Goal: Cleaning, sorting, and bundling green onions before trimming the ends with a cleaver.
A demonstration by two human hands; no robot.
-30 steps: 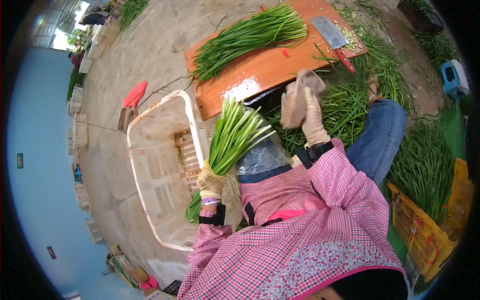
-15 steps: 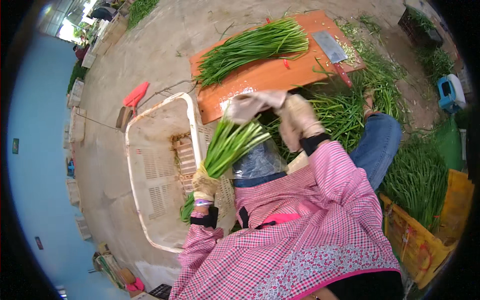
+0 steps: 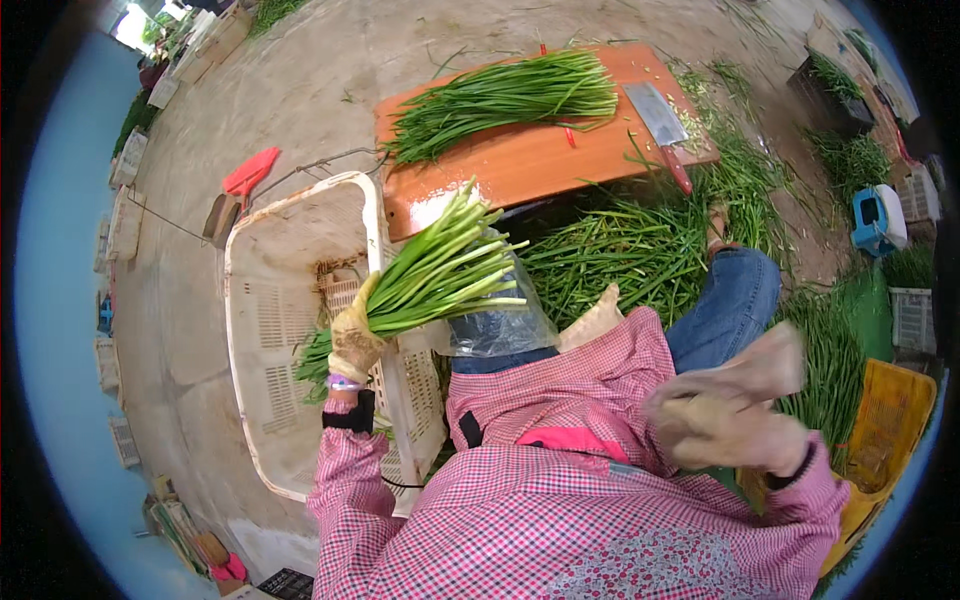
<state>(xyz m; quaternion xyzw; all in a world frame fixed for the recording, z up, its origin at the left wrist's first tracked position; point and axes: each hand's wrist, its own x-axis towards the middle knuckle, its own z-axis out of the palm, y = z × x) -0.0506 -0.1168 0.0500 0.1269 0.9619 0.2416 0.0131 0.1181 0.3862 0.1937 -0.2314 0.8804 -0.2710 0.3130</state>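
Observation:
In its gloved grip, my left hand (image 3: 355, 342) has a bunch of garlic chives (image 3: 440, 265) by the middle, pale cut ends pointing right and green leaf tips hanging over the white plastic crate (image 3: 232, 300). On the right, my right hand (image 3: 745, 440), gloved and smeared by motion, grips a pale cloth (image 3: 760, 365) beside my hip, close to the yellow crate (image 3: 885, 410). Another, larger bundle of chives (image 3: 510, 100) lies on the orange-brown board (image 3: 540, 150) in front of me. A cleaver (image 3: 655, 115) with a red handle rests at the board's right end.
Loose green leaves (image 3: 620, 250) are heaped between the board and my legs. Clear plastic (image 3: 510, 310) covers my left thigh. A red-handled tool (image 3: 252, 172) lies on the floor beyond the white crate. A blue and white container (image 3: 880, 220) stands at the right.
My right hand has swung from near the board back and right to my side with the cloth. My left hand has shifted left with the chives, which now tilt further over.

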